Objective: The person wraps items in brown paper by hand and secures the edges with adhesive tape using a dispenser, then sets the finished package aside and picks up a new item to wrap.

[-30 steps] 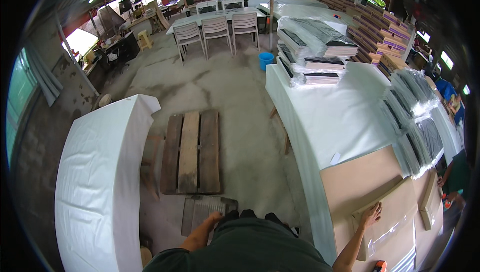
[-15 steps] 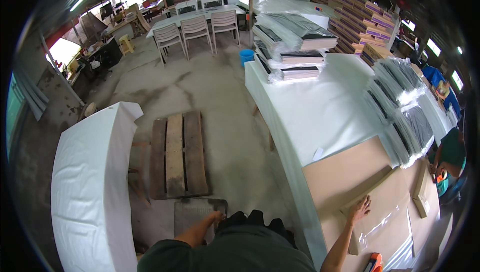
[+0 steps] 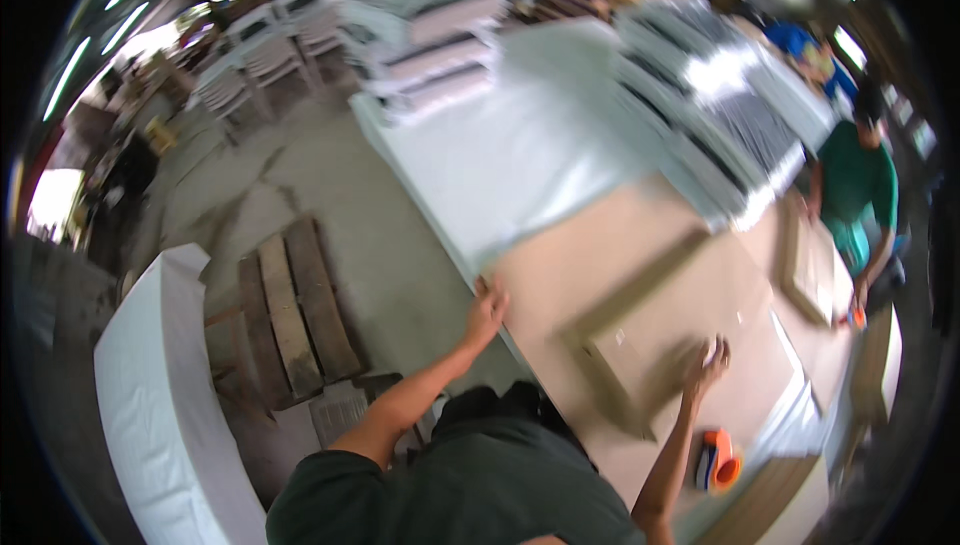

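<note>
A flat brown cardboard box lies on a large cardboard sheet that covers the near part of the white-covered table. Above the box's near side is my right hand, its fingers loosely apart and holding nothing; blur hides whether it touches the surface. My left hand hovers by the sheet's left edge with fingers apart and nothing in them. An orange and dark tape dispenser rests on the table, nearer to me than the right hand.
Plastic-wrapped stacks stand on the table. At the right, a co-worker in green works beside another flat box with an orange tool. A slatted wooden platform and a white-covered bench are at left.
My view has swung to the right. The left hand has come up from beside my body to the sheet's left edge. The right hand stays over the box, whose near edge now shows.
</note>
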Tool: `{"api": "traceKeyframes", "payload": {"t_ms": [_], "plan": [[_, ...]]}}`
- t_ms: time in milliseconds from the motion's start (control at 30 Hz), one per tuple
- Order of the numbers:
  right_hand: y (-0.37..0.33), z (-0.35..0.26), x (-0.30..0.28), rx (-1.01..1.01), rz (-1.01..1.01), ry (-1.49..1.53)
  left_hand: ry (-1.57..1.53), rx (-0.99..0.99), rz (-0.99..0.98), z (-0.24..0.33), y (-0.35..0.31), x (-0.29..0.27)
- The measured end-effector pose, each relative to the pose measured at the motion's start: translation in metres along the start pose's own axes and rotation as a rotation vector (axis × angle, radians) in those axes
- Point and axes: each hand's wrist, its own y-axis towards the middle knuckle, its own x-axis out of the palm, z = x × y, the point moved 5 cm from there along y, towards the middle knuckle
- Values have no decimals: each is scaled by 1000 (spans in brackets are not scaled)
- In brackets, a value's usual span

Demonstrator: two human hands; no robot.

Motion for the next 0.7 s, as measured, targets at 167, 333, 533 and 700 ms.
{"api": "traceKeyframes", "payload": {"t_ms": [167,333,533,700], "plan": [[18,41,1,248,-62,170,264,100,242,19,0,18],[30,79,-12,265,29,-13,902,-234,-146,62,13,11],[26,108,5,618,-157,411,237,149,-65,96,90,58],[39,112,13,641,-70,593,-454,95,-634,137,132,220]]}}
